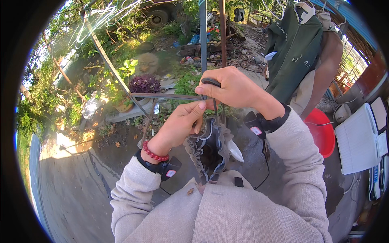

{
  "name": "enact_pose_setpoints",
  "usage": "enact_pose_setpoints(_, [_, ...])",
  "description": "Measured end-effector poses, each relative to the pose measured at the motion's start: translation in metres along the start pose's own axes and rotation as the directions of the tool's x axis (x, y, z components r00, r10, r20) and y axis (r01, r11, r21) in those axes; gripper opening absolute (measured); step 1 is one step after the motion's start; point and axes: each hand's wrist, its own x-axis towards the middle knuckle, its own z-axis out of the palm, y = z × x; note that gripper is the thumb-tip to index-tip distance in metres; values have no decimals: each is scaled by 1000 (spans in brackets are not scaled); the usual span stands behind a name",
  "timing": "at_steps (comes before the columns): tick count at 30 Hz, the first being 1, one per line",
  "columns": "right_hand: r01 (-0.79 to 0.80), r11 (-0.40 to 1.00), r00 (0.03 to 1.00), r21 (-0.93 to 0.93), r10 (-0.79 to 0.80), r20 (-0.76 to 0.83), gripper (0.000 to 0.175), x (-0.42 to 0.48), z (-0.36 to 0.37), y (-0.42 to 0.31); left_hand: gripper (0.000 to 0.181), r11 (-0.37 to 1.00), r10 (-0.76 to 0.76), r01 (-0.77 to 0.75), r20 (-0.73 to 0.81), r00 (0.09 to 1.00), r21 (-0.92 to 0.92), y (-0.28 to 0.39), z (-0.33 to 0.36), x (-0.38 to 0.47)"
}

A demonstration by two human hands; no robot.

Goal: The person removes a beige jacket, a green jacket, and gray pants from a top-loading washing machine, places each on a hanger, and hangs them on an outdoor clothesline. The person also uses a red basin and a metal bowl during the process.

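Observation:
My right hand is raised in front of me, its fingers closed on a black clothes hanger whose dark shaft runs downward. My left hand is just below and to the left, its thumb and fingers pinched at the lower part of the hanger and the top edge of a garment. Below both hands hangs a dark grey-brown garment with a gathered, ruffled opening, close to my chest. A white pointed piece sticks out at its right side. The hanger's lower part is hidden by fingers and cloth.
A metal rack frame stands ahead, with white wire hangers at upper left. A dark green jacket and a brown garment hang at right. A red basin and a white washing machine stand at right; potted plants grow beyond.

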Motion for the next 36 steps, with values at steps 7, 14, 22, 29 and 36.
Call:
enact_pose_setpoints(7, [53, 986, 985, 157, -26, -170, 39, -6, 0, 32, 38, 999, -35, 37, -58, 998, 34, 28, 2, -4])
enact_pose_setpoints(14, [60, 927, 990, 369, -8, -141, 32, -25, 6, 63, 21, 677, 309, -88, -174, 935, 730, 31, 23, 1])
enact_pose_setpoints(22, [80, 922, 884, 378, 110, -455, 39, -51, -1, 94, 28, 587, 472, -210, -120, 873, 782, 41, 16, -11])
enact_pose_setpoints(29, [-86, 956, 567, -279, -183, -803, 32, -43, 9, 115, 41, 789, 176, -14, -204, 963, 615, 43, -3, 4])
enact_pose_setpoints(36, [244, 892, 948, 381, -137, -286, 18, -74, 55, 61, 44, 971, -130, 156, -148, 980, 180, 49, -2, 8])
